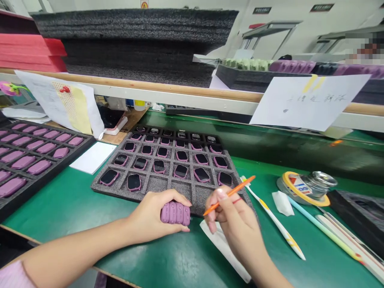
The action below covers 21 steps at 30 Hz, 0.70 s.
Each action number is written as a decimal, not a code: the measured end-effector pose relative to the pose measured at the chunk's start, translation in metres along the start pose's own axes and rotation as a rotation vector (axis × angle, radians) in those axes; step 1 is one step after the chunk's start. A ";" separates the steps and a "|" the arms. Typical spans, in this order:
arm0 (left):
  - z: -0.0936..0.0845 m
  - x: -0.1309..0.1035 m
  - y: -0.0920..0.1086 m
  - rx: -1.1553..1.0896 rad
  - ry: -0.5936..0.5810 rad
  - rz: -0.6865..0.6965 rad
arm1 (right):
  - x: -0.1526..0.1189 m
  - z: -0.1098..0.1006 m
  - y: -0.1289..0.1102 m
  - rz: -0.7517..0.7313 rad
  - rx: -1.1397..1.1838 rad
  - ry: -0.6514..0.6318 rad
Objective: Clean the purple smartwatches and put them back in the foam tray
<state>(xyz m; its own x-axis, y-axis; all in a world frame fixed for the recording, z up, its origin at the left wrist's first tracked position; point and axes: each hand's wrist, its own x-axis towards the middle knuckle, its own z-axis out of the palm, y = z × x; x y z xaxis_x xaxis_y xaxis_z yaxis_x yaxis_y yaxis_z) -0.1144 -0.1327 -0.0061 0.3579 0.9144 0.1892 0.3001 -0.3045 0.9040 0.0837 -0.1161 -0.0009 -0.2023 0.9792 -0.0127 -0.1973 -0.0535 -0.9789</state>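
My left hand (159, 214) is wrapped round a short stack of purple watch cases (175, 213), held together side by side just in front of the foam tray. Between the thumb and fingers of my right hand (231, 212) is a slim orange pointed stick (229, 195), its tip aimed left toward the stack but apart from it. Behind both hands lies a grey foam tray (156, 185) with purple-framed, dark-faced watch cases in many of its compartments; several front compartments hold none. Under my right hand rests a white paper strip (223, 250).
Right of the tray lie a toothbrush (277, 224), a glass jar (303, 186) with a yellow tape roll and a blue-green pen-like stick (324, 232). A second foam tray (39, 176) of purple pieces stands at left, beside white paper (93, 157). A shelf edge (180, 94) crosses behind.
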 end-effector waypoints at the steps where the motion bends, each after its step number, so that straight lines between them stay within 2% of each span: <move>1: 0.000 0.000 0.000 -0.003 -0.002 -0.005 | 0.001 -0.008 -0.006 -0.032 -0.066 0.042; 3: -0.001 -0.001 0.000 -0.013 -0.004 -0.018 | 0.005 -0.028 -0.018 -0.099 -0.277 0.134; 6: -0.002 -0.002 0.000 -0.025 -0.009 -0.027 | 0.017 -0.065 -0.030 -0.117 -0.797 0.307; 8: -0.002 -0.002 0.000 -0.023 -0.012 -0.039 | 0.025 -0.087 -0.034 -0.018 -1.155 0.380; 10: -0.002 -0.002 0.001 -0.009 -0.016 -0.053 | 0.031 -0.103 -0.034 0.099 -1.347 0.378; 15: -0.002 -0.002 0.000 0.037 -0.015 -0.087 | 0.033 -0.121 -0.026 0.202 -1.420 0.261; 21: -0.003 -0.002 0.002 0.040 -0.010 -0.129 | 0.030 -0.129 -0.021 0.202 -1.406 0.239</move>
<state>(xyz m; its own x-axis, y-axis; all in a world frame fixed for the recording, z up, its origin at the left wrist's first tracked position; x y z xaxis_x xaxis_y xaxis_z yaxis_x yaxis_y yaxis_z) -0.1173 -0.1347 -0.0038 0.3230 0.9439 0.0682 0.3789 -0.1950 0.9047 0.2055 -0.0602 -0.0071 0.0780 0.9946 -0.0679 0.9354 -0.0966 -0.3402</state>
